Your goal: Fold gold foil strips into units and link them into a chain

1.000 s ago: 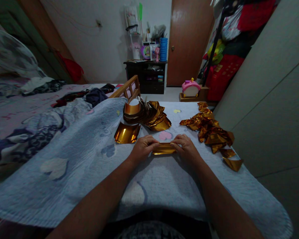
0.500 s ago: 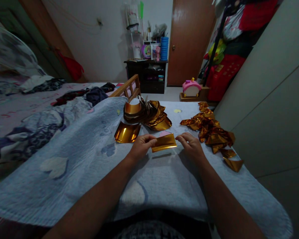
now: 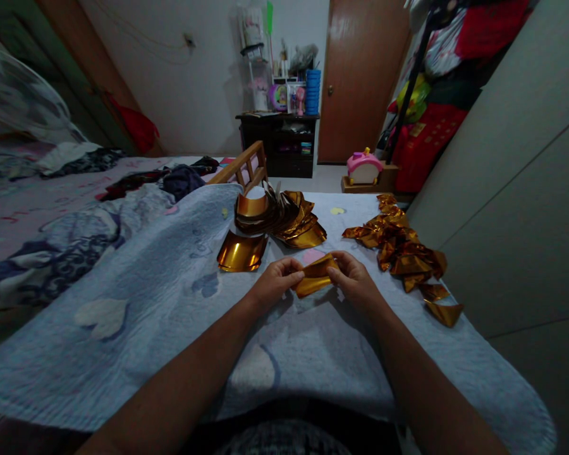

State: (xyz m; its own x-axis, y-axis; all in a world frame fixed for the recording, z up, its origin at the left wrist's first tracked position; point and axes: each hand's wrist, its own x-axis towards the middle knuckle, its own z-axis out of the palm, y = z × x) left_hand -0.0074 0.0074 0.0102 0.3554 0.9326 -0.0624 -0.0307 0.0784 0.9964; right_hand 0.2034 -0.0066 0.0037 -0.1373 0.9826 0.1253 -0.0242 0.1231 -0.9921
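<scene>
Between my hands, just above the blue cloth, is a folded sheet of gold foil paper [image 3: 315,278]. My left hand [image 3: 279,279] pinches its left end with thumb and fingers. At the right end, my right hand [image 3: 353,276] grips it, thumb on the near face and fingers behind. Beyond my left hand lies a small stack of flat gold sheets [image 3: 241,251]. Behind that sits a larger fanned pile of gold foil sheets [image 3: 294,221]. To the right of my hands is a heap of folded gold foil pieces [image 3: 408,249].
The blue quilted cloth [image 3: 171,354] with heart patterns covers the surface in front of me. A bed with rumpled clothes [image 3: 85,234] lies to the left. A pale cabinet [image 3: 526,221] runs along the right. Farther back stand a dark shelf [image 3: 277,148] and a pink toy [image 3: 364,167].
My right hand has moved left and now grips the foil sheet's right end, which it was apart from before. The sheet is more bent and tilted; my left hand has shifted slightly right.
</scene>
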